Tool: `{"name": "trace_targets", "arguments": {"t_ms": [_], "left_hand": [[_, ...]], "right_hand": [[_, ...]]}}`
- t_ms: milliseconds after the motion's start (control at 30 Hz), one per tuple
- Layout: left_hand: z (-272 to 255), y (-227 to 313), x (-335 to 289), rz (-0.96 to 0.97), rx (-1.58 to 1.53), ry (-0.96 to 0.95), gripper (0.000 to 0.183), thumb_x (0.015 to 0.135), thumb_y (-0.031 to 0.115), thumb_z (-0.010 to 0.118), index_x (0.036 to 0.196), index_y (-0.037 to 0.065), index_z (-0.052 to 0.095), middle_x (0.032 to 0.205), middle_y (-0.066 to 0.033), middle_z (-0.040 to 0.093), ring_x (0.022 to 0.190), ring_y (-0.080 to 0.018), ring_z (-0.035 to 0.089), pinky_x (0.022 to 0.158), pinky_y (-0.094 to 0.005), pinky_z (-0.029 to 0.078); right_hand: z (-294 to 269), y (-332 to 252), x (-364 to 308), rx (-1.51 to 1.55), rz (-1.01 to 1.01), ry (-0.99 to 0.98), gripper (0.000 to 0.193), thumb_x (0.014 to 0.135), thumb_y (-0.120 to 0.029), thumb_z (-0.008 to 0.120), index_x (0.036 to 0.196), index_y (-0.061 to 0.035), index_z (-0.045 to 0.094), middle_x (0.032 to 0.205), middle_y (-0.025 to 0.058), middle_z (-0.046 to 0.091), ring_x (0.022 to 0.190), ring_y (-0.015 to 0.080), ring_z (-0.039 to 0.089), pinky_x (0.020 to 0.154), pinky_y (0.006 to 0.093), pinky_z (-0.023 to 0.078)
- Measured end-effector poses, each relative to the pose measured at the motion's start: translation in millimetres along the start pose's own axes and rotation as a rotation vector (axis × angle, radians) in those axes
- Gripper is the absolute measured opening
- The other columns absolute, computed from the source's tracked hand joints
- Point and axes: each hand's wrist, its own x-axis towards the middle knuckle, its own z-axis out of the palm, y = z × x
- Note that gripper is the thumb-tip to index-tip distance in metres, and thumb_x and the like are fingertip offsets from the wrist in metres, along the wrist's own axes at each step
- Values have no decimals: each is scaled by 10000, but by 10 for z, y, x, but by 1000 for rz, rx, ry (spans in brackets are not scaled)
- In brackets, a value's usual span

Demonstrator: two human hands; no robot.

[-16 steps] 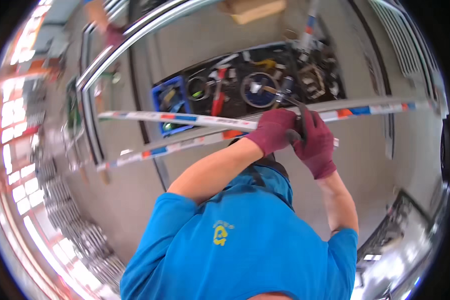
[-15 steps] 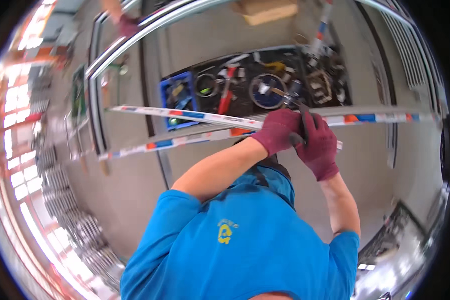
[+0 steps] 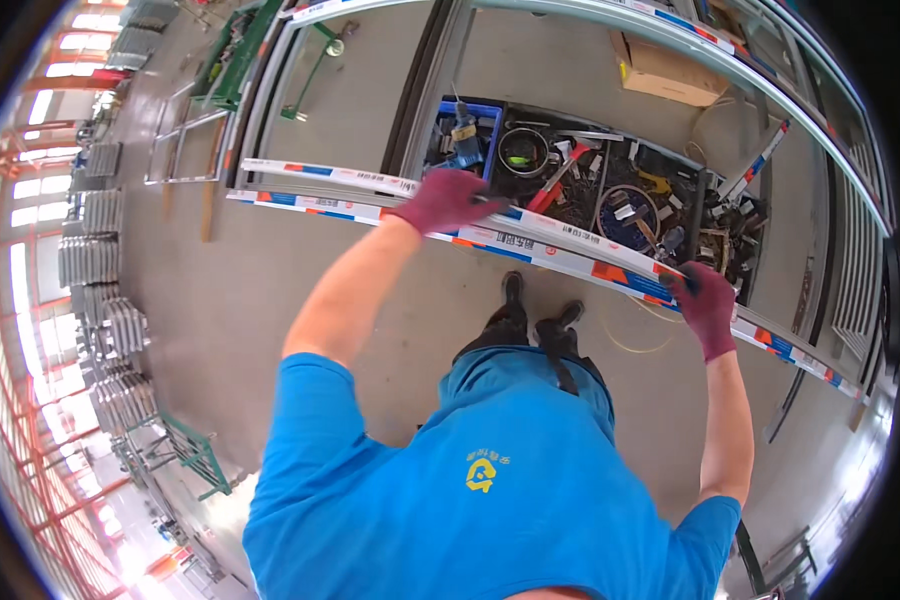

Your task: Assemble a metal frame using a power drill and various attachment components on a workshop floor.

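Note:
A long, narrow aluminium profile [image 3: 560,231] with white, blue and orange film runs across in front of me, just above the near rail [image 3: 510,243] of a large metal frame. My left hand [image 3: 448,200], in a maroon glove with dark fingertips, is closed over the profile left of its middle. At the profile's right end, my right hand [image 3: 706,308], gloved alike, has its fingers curled round the tip. The hands are well apart. Part of the profile is hidden under the left glove, and its right tip under the right one.
Beyond the rail lies a black tray [image 3: 530,205] of tools and small parts, with a blue bin [image 3: 495,150] at its left. A cardboard box [image 3: 670,75] sits farther back. Other frame bars [image 3: 425,90] cross the view. Metal stacks [image 3: 100,260] stand far left.
My hands were close together near the profile's right part; now they are spread apart, left hand farther left along it, right hand at its end. The whole view has shifted and turned.

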Motion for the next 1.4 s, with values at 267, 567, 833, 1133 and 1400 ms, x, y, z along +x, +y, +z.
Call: {"name": "trace_targets", "arguments": {"t_ms": [267,567,833,1133,1400], "left_hand": [[-77,-633,-318,-46,-72,-37,436,1025,487,561,945,91,725,906,-183,718,930,-391,692,823,-508,538],[30,-1145,-633,-43,-56,87,403,1024,467,547,929,118,724,933,-135,715,891,-368,695,776,-503,533],[71,-1270,-749,23,-49,189,228,984,308,615,971,116,736,892,-102,707,893,-337,676,854,-461,500],[426,-1390,-667,26,68,375,188,820,350,698,831,163,703,819,-73,691,796,-326,685,770,-467,510],[407,-1141,-674,16,10,486,272,783,408,739,892,159,718,846,-79,693,840,-311,686,798,-453,518]], "right_hand": [[402,119,438,144,110,-176,364,910,-359,768,1132,-70,766,1058,163,768,1038,338,731,912,414,556],[235,-594,591,172,58,-433,315,983,-331,659,1109,-56,748,1104,176,741,1081,351,705,945,436,542],[287,-1018,295,-242,-205,-276,787,757,-483,834,1361,-48,577,1324,186,624,1251,388,587,1052,498,462],[686,-509,193,-386,-333,134,615,628,-438,899,1067,-107,625,921,108,672,882,358,669,805,487,533],[571,-413,131,-303,-344,129,596,654,-458,866,1076,-103,641,953,95,660,916,323,673,815,465,525]]}}
